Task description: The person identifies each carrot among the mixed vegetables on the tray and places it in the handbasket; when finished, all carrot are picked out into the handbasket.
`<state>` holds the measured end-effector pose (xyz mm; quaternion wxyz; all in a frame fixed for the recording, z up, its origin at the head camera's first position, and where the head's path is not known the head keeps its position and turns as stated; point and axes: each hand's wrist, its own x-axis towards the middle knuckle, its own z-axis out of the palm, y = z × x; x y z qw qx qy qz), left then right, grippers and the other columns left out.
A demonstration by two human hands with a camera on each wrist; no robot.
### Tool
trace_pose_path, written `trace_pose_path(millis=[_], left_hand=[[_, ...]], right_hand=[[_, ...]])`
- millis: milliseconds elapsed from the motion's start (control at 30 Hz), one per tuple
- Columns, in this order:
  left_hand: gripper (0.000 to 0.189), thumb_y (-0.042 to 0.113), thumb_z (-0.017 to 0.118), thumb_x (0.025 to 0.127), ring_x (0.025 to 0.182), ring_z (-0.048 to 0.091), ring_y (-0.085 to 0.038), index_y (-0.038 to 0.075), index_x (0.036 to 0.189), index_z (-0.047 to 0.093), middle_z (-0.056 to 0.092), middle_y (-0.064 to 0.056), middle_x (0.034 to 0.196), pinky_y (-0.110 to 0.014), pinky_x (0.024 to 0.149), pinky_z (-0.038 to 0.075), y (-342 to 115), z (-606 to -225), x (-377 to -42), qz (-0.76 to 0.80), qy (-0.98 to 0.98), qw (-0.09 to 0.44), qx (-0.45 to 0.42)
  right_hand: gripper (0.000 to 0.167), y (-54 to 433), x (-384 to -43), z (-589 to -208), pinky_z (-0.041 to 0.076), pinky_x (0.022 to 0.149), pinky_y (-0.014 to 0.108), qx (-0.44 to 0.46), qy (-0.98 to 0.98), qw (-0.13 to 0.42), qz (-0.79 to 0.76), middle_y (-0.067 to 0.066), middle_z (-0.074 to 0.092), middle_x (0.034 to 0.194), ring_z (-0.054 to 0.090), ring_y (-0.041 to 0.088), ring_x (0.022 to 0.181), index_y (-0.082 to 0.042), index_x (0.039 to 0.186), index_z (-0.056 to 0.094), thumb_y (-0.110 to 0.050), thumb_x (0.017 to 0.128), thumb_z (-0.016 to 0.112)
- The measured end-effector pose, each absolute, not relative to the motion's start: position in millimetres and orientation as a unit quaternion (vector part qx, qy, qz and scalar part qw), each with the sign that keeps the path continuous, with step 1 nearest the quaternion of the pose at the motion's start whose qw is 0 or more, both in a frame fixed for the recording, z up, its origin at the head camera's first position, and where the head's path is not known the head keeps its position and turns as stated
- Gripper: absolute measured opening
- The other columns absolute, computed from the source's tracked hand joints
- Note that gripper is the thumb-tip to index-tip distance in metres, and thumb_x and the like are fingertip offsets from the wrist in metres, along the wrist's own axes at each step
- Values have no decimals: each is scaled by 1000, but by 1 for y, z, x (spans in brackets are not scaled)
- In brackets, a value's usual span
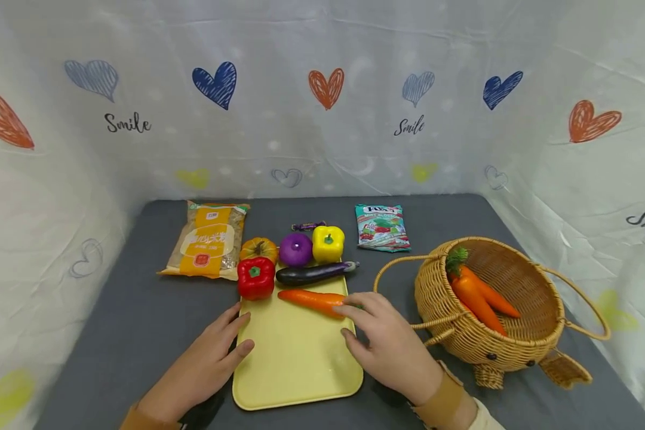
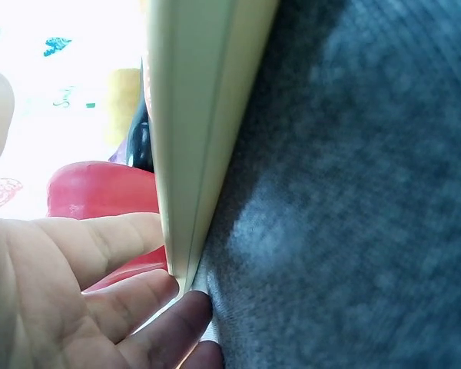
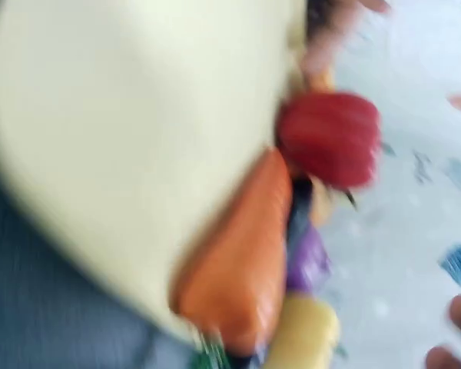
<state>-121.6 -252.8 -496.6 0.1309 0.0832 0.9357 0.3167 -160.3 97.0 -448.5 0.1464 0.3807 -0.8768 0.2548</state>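
Note:
A yellow tray (image 1: 295, 361) lies on the grey table. With extended fingers, my left hand (image 1: 206, 361) touches its left rim; in the left wrist view the fingertips (image 2: 188, 307) meet the tray's side. Across the tray's far part lies an orange carrot (image 1: 307, 300). My right hand (image 1: 389, 343) hovers by the carrot's leafy end, fingers loosely bent. The blurred right wrist view shows its fingertips (image 3: 446, 358) apart from the carrot. Beyond the carrot are a red bell pepper (image 1: 255, 278), an eggplant (image 1: 312, 274), a purple onion-like vegetable (image 1: 295, 249), a yellow bell pepper (image 1: 328, 245) and a small pumpkin (image 1: 259, 249).
On the right stands a wicker basket (image 1: 435, 292) with looped handles, holding carrots (image 1: 478, 304). A yellow-labelled food bag (image 1: 209, 242) lies at the back left. A teal candy bag (image 1: 382, 227) and a small purple-wrapped candy (image 1: 308, 226) lie towards the back.

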Motion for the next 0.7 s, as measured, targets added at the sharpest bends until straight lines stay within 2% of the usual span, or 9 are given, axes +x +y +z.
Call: trace_pose_path(millis=[167,367,500,600,700], left_hand=[[77,58,46,111,154,28,-51,-1,161,44,24,-25,172,-72,119,26,-253,-496,-121,321,934,128,84],[78,59,46,111,155,26,-49,1,162,44,24,-22,173,-71,120,25,-254,-498,-119,327,933,125,86],[77,59,47,111,155,27,-49,1,162,45,24,-22,173,-71,120,25,-254,-498,-119,326,933,123,86],[76,58,47,111,155,27,-49,0,161,46,24,-22,173,-71,120,25,-254,-498,-119,326,934,123,86],[77,59,46,111,155,27,-50,0,160,47,24,-23,173,-71,120,25,-254,-498,-120,326,933,125,83]], right_hand=[[49,74,-177,-457,47,112,53,399,-891,56,211,12,61,145,53,32,138,-12,138,72,-24,93,87],[56,66,-187,-461,38,118,62,364,-913,-20,182,20,49,159,42,44,149,-13,147,65,-31,97,82],[64,64,-190,-466,34,119,64,341,-921,-66,177,24,42,163,36,47,152,-12,155,58,-34,98,80],[67,62,-191,-471,41,115,61,339,-924,-73,163,21,49,158,46,41,145,-12,155,57,-37,98,80],[62,59,-191,-474,54,97,48,341,-927,-60,145,11,63,139,62,27,118,-12,149,62,-37,96,82]])
